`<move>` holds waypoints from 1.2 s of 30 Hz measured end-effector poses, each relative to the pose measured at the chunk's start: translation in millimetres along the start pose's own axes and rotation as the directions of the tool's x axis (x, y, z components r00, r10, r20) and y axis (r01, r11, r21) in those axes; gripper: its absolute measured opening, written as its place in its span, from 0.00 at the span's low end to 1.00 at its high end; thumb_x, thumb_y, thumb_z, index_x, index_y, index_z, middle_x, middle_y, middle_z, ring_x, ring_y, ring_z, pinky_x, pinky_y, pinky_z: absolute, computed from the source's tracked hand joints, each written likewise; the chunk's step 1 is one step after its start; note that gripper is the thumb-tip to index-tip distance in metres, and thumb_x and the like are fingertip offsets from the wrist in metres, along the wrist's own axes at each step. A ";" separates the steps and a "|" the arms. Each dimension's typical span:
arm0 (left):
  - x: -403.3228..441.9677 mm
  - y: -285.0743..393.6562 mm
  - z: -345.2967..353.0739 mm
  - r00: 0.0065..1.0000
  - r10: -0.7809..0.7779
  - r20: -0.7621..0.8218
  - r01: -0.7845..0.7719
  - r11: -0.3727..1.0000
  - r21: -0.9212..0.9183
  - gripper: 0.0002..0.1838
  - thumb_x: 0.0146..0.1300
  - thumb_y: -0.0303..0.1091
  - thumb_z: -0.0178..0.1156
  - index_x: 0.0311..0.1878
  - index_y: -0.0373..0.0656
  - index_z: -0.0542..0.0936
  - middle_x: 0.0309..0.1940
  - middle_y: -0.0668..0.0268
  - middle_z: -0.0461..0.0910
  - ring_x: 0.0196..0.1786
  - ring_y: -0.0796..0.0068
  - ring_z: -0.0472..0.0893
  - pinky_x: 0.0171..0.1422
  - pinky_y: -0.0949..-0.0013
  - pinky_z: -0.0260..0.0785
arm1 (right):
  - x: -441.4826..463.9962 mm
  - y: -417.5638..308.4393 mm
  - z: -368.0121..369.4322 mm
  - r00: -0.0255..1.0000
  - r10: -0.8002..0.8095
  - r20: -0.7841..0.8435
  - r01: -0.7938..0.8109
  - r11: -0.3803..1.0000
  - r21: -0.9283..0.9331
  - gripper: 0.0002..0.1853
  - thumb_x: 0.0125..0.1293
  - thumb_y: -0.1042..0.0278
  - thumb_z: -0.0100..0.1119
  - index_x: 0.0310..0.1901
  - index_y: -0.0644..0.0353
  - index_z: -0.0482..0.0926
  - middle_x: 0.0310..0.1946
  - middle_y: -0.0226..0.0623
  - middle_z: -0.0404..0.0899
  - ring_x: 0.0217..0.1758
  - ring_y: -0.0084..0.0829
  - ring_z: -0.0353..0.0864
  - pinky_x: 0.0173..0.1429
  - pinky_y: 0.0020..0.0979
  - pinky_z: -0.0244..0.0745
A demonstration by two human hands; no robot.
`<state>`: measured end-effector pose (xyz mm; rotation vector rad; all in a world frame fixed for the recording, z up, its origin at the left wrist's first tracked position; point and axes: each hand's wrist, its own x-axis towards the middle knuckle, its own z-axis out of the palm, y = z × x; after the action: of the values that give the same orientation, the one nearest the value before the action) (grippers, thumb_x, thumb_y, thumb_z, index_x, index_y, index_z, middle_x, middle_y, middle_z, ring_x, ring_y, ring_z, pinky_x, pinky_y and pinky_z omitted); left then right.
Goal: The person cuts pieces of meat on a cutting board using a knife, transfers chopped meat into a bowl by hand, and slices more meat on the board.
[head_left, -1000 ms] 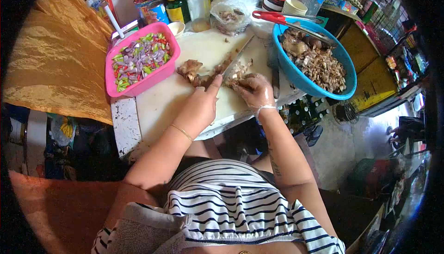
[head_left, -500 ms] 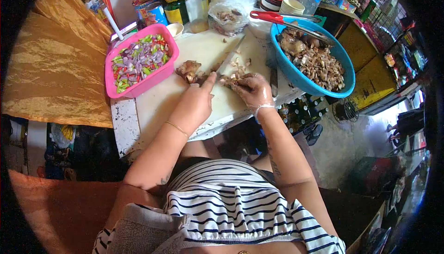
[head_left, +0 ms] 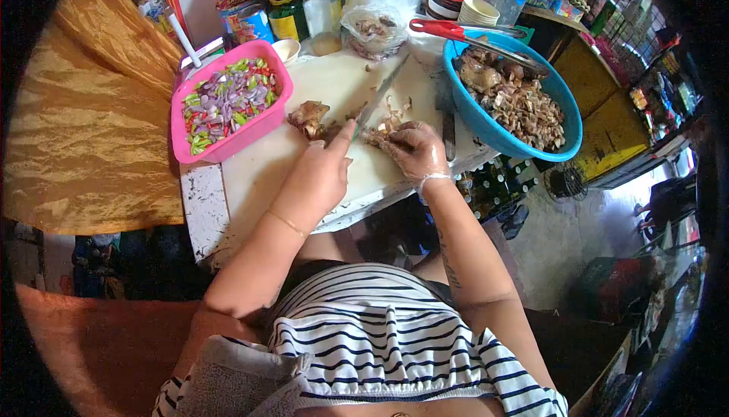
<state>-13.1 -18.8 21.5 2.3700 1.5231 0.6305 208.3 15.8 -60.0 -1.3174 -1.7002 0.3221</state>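
My left hand (head_left: 317,172) is closed round the handle of a knife (head_left: 382,94), index finger stretched along its spine. The blade points away over the cutting board (head_left: 319,79). My right hand (head_left: 418,150), in a clear plastic glove, has its fingers curled on small pieces of meat (head_left: 377,138) just right of the blade. Chopped bits (head_left: 392,118) lie beside the knife. A larger browned chunk of meat (head_left: 309,119) rests on the board, left of the blade and beyond my left hand.
A pink tub (head_left: 281,105) of chopped onions and peppers stands at left. At right is a blue basin (head_left: 474,124) of chopped meat, with red-handled tongs (head_left: 448,30) across its rim. A second knife (head_left: 449,136) lies beside it. Behind are a bagged portion (head_left: 373,31) and a bottle (head_left: 323,14).
The knife blade has tilted and its tip has shifted slightly right. Both hands stay almost in place. The gold curtain at left hangs a little lower.
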 end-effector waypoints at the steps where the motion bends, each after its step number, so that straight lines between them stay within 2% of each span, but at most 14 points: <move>1: -1.4 0.4 -2.9 0.998 0.033 -0.050 -0.034 0.999 -0.018 0.32 0.69 0.28 0.59 0.76 0.45 0.67 0.35 0.37 0.79 0.37 0.35 0.80 0.45 0.44 0.74 | -0.6 -0.3 1.0 1.000 -0.002 -0.005 0.002 1.000 -0.010 0.13 0.55 0.67 0.79 0.40 0.62 0.90 0.43 0.45 0.85 0.48 0.43 0.85 0.52 0.38 0.81; 2: -1.9 0.7 -5.5 0.976 0.124 -0.177 -0.130 0.991 -0.022 0.32 0.68 0.27 0.59 0.76 0.44 0.67 0.33 0.37 0.79 0.35 0.35 0.80 0.42 0.43 0.74 | -1.1 -0.5 1.9 1.000 0.007 -0.003 -0.007 1.000 0.004 0.13 0.55 0.68 0.79 0.40 0.62 0.90 0.43 0.45 0.85 0.47 0.43 0.85 0.52 0.38 0.81; 5: 0.5 9.9 -20.3 0.986 0.002 -0.166 -0.002 1.000 0.003 0.37 0.66 0.26 0.61 0.78 0.52 0.65 0.42 0.38 0.81 0.44 0.35 0.81 0.49 0.43 0.74 | -1.2 1.9 3.1 1.000 0.023 0.007 -0.023 0.999 0.034 0.13 0.55 0.68 0.80 0.40 0.63 0.89 0.43 0.45 0.85 0.46 0.43 0.86 0.51 0.38 0.81; 8: 2.4 2.9 -8.3 0.984 0.034 -0.175 -0.037 0.999 -0.014 0.36 0.66 0.26 0.60 0.78 0.51 0.65 0.42 0.37 0.80 0.42 0.35 0.81 0.48 0.44 0.74 | 0.3 5.3 3.0 1.000 0.021 0.015 -0.022 0.999 0.038 0.13 0.55 0.68 0.79 0.41 0.63 0.89 0.44 0.45 0.85 0.46 0.43 0.86 0.51 0.39 0.81; 12: 0.2 -10.4 17.7 1.000 0.014 0.018 -0.014 1.000 0.008 0.36 0.68 0.27 0.60 0.79 0.51 0.64 0.40 0.37 0.79 0.41 0.35 0.81 0.47 0.44 0.74 | -0.7 -1.8 -2.3 1.000 -0.015 0.009 0.015 1.000 0.002 0.13 0.56 0.67 0.78 0.40 0.63 0.89 0.44 0.47 0.85 0.46 0.46 0.85 0.52 0.40 0.80; 15: 2.5 -4.5 13.6 0.985 -0.092 0.148 0.084 0.994 0.063 0.37 0.68 0.28 0.60 0.80 0.52 0.62 0.39 0.37 0.79 0.42 0.35 0.81 0.47 0.43 0.74 | 3.1 -3.8 -1.8 1.000 -0.006 0.017 0.005 1.000 0.021 0.12 0.56 0.63 0.78 0.40 0.60 0.90 0.42 0.46 0.85 0.47 0.48 0.84 0.54 0.41 0.79; 19: 4.9 -8.2 17.5 0.994 -0.050 0.102 0.052 0.998 -0.023 0.35 0.67 0.27 0.60 0.78 0.50 0.64 0.41 0.36 0.80 0.44 0.35 0.82 0.50 0.43 0.74 | 0.1 -5.5 -3.4 1.000 -0.020 0.004 0.020 1.000 -0.008 0.11 0.57 0.67 0.76 0.40 0.62 0.89 0.39 0.46 0.86 0.46 0.48 0.84 0.55 0.42 0.78; 22: 0.2 -16.2 20.6 1.000 0.006 -0.017 -0.008 0.995 -0.100 0.33 0.67 0.25 0.58 0.76 0.44 0.66 0.39 0.38 0.82 0.42 0.36 0.82 0.49 0.43 0.74 | 2.4 2.5 -1.0 1.000 -0.013 0.019 0.013 0.999 0.031 0.09 0.58 0.68 0.76 0.39 0.61 0.90 0.38 0.45 0.87 0.46 0.47 0.84 0.55 0.41 0.78; 25: -14.0 -23.7 24.0 0.988 -0.017 -0.152 -0.017 0.976 -0.219 0.36 0.66 0.26 0.62 0.78 0.48 0.65 0.54 0.40 0.81 0.53 0.38 0.82 0.58 0.49 0.75 | 9.6 0.5 -1.4 0.999 -0.016 0.046 0.011 0.994 0.106 0.11 0.59 0.66 0.76 0.40 0.60 0.89 0.41 0.44 0.86 0.46 0.46 0.84 0.56 0.40 0.78; 26: -20.0 -23.1 20.2 0.979 0.003 -0.204 -0.060 0.959 -0.276 0.36 0.67 0.25 0.62 0.78 0.46 0.64 0.55 0.40 0.81 0.55 0.40 0.83 0.60 0.53 0.75 | 10.6 -3.4 -4.8 0.991 0.067 0.118 -0.086 0.983 0.163 0.14 0.60 0.61 0.75 0.43 0.59 0.88 0.45 0.45 0.85 0.50 0.46 0.83 0.59 0.40 0.77; 29: -36.9 -35.4 22.6 0.927 0.011 -0.375 -0.144 0.933 -0.329 0.35 0.66 0.25 0.62 0.76 0.37 0.65 0.51 0.40 0.83 0.49 0.39 0.84 0.55 0.50 0.76 | 28.9 -16.1 -11.8 0.992 0.118 0.038 -0.115 0.991 -0.071 0.10 0.60 0.65 0.72 0.44 0.54 0.88 0.50 0.47 0.84 0.51 0.52 0.81 0.60 0.43 0.77; 30: -41.7 -40.2 25.9 0.910 0.009 -0.415 -0.150 0.940 -0.308 0.35 0.66 0.25 0.62 0.76 0.33 0.64 0.53 0.42 0.83 0.51 0.43 0.85 0.60 0.54 0.75 | 41.7 -7.7 -12.4 0.987 0.131 0.097 -0.121 0.987 -0.105 0.10 0.62 0.66 0.69 0.44 0.58 0.86 0.55 0.49 0.82 0.54 0.55 0.81 0.62 0.45 0.77; 33: -48.1 -52.0 36.9 0.879 -0.016 -0.476 -0.190 0.905 -0.381 0.36 0.66 0.25 0.63 0.77 0.35 0.64 0.52 0.41 0.83 0.52 0.44 0.84 0.60 0.55 0.75 | 84.4 42.1 11.6 0.968 0.247 0.049 -0.184 0.827 -0.532 0.11 0.65 0.68 0.63 0.46 0.63 0.87 0.56 0.52 0.83 0.59 0.57 0.82 0.63 0.47 0.78; 36: -48.5 -56.4 36.9 0.885 -0.042 -0.463 -0.166 0.902 -0.398 0.36 0.66 0.25 0.63 0.77 0.35 0.64 0.51 0.42 0.83 0.52 0.45 0.85 0.58 0.55 0.75 | 129.3 30.3 12.2 0.739 0.613 0.280 -0.323 0.687 -0.651 0.15 0.68 0.66 0.59 0.48 0.66 0.87 0.58 0.56 0.82 0.61 0.56 0.82 0.63 0.47 0.79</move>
<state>-57.5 -38.4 -45.9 2.0159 1.2838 1.4705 218.5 143.3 -22.2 -2.3237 -1.9012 0.5106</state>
